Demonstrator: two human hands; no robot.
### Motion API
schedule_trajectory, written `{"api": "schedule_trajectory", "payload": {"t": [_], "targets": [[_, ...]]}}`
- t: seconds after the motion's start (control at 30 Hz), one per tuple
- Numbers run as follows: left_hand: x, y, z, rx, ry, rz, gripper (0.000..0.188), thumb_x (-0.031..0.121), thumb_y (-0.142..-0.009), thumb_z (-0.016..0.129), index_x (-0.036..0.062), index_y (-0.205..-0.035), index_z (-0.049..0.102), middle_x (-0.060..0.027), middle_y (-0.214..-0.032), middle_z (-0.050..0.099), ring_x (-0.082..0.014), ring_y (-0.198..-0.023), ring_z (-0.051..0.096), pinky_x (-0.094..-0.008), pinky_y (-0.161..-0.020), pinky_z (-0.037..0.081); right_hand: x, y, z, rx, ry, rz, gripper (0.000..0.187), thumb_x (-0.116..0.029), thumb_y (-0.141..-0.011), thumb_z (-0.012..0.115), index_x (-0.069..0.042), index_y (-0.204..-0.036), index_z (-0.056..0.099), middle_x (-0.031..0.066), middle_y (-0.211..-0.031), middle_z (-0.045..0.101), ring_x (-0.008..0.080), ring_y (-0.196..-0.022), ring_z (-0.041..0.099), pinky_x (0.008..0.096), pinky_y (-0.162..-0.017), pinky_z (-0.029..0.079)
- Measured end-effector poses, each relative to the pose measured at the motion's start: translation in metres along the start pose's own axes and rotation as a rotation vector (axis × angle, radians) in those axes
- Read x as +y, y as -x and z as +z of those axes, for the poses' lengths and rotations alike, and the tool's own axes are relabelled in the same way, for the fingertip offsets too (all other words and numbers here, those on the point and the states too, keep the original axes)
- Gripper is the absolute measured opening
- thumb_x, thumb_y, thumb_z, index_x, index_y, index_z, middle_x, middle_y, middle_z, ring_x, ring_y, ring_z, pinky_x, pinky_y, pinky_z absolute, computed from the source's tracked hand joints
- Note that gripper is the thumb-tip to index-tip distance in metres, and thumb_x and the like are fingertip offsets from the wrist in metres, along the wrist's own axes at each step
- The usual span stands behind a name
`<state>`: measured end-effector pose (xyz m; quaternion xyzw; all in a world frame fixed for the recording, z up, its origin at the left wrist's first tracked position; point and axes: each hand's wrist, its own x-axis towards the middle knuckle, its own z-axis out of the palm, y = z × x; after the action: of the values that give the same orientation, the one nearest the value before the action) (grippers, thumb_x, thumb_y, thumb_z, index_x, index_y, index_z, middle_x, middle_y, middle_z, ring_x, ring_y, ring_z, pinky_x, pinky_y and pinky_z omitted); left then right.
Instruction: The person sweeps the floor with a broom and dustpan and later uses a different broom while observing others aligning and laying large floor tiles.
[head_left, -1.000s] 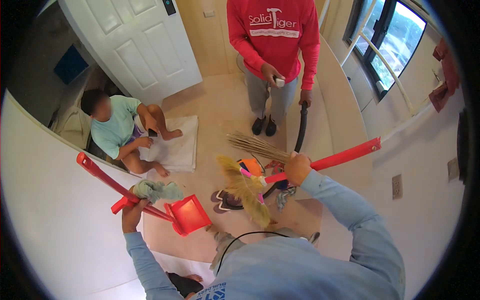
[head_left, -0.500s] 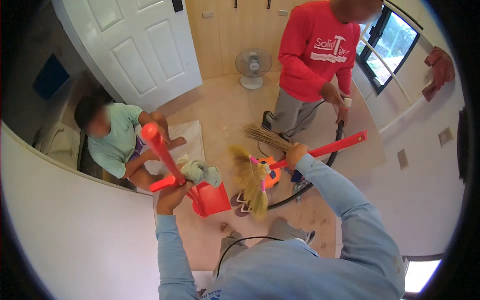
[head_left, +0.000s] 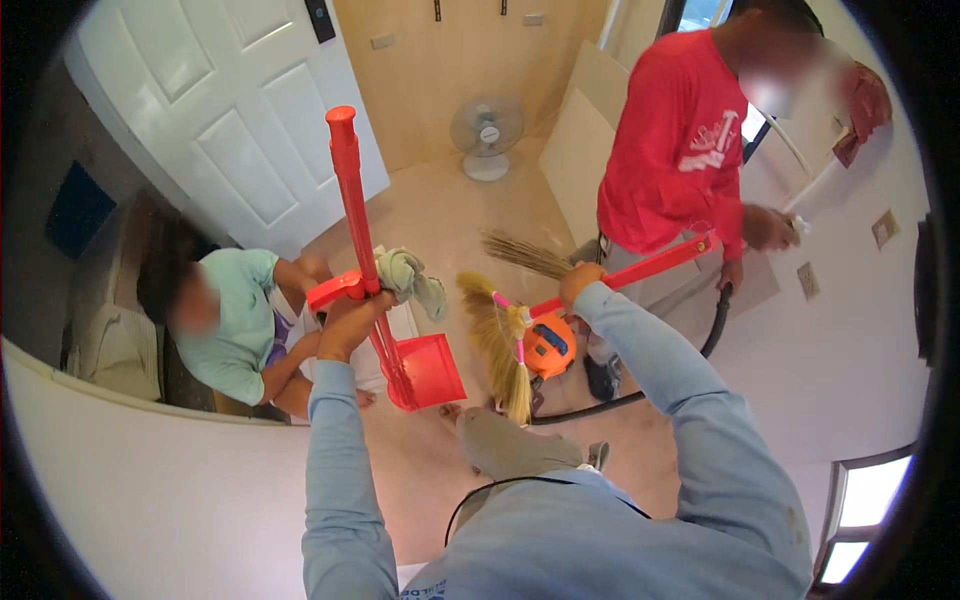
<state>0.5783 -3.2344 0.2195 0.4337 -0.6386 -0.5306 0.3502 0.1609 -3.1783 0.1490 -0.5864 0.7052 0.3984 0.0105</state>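
My left hand (head_left: 350,325) is closed around the long red handle of a dustpan (head_left: 430,372), whose pan hangs low near my feet. A pale green cloth (head_left: 402,272) is bunched at the same hand. Beside it juts a short red piece (head_left: 335,291); I cannot tell what it belongs to. My right hand (head_left: 580,285) grips a soft broom (head_left: 500,345) with yellow bristles, pink bindings and a red handle pointing up to the right. From the same grip a brown stick broom (head_left: 525,253) sticks out to the left. Both brooms are held off the floor.
A person in red (head_left: 670,150) stands ahead right by a black hose (head_left: 715,325) and an orange machine (head_left: 550,345). Another person (head_left: 235,320) sits at left beside the white door (head_left: 240,110). A fan (head_left: 487,140) stands at the back.
My left hand has risen slightly, and the dustpan handle stands more upright. The person in red has moved right, one hand now held out by the wall. The view has shifted.
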Motion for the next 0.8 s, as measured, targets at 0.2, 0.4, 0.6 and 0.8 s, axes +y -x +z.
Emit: {"api": "schedule_trajectory", "payload": {"t": [0.2,0.4,0.6,0.8], "targets": [[-0.015,-0.092,-0.032,0.018,0.07,-0.174,0.038,0.018,-0.084,0.07,-0.0001,-0.117,0.066,-0.008,-0.103,0.07,-0.0182,-0.097,0.066,-0.0342,-0.086,0.054,-0.009,-0.08,-0.057,-0.117,-0.066,0.036,0.033,-0.028,-0.082,0.074,-0.02,-0.114,0.078,0.0019,-0.111,0.076,0.0284,-0.104,0.073,0.0516,-0.074,0.059],[-0.052,-0.261,-0.065,0.03,0.143,-0.208,0.029,0.009,-0.087,0.075,0.0012,-0.115,0.07,-0.0092,-0.105,0.072,-0.0208,-0.092,0.07,-0.0356,-0.082,0.059,-0.007,-0.231,-0.083,-0.225,-0.148,0.054,0.036,-0.029,-0.081,0.076,-0.019,-0.116,0.078,0.0044,-0.115,0.075,0.0303,-0.106,0.072,0.0519,-0.081,0.059],[-0.063,-0.492,-0.054,-0.028,0.032,-0.106,0.029,0.017,-0.083,0.074,0.0016,-0.107,0.075,-0.0059,-0.099,0.075,-0.0176,-0.093,0.07,-0.0335,-0.088,0.055,0.054,-0.384,-0.103,-0.297,-0.169,0.058,0.035,-0.033,-0.086,0.072,-0.018,-0.117,0.077,0.0044,-0.118,0.074,0.0305,-0.113,0.069,0.0558,-0.082,0.06],[-0.099,-0.682,-0.055,-0.079,0.081,-0.171,0.033,0.018,-0.084,0.074,0.0026,-0.113,0.072,-0.006,-0.105,0.073,-0.0174,-0.098,0.068,-0.0335,-0.087,0.054,0.115,-0.5,-0.133,-0.417,-0.191,0.05,0.035,-0.033,-0.093,0.066,-0.018,-0.123,0.075,0.0042,-0.128,0.071,0.0303,-0.123,0.062,0.0564,-0.088,0.058]]}}
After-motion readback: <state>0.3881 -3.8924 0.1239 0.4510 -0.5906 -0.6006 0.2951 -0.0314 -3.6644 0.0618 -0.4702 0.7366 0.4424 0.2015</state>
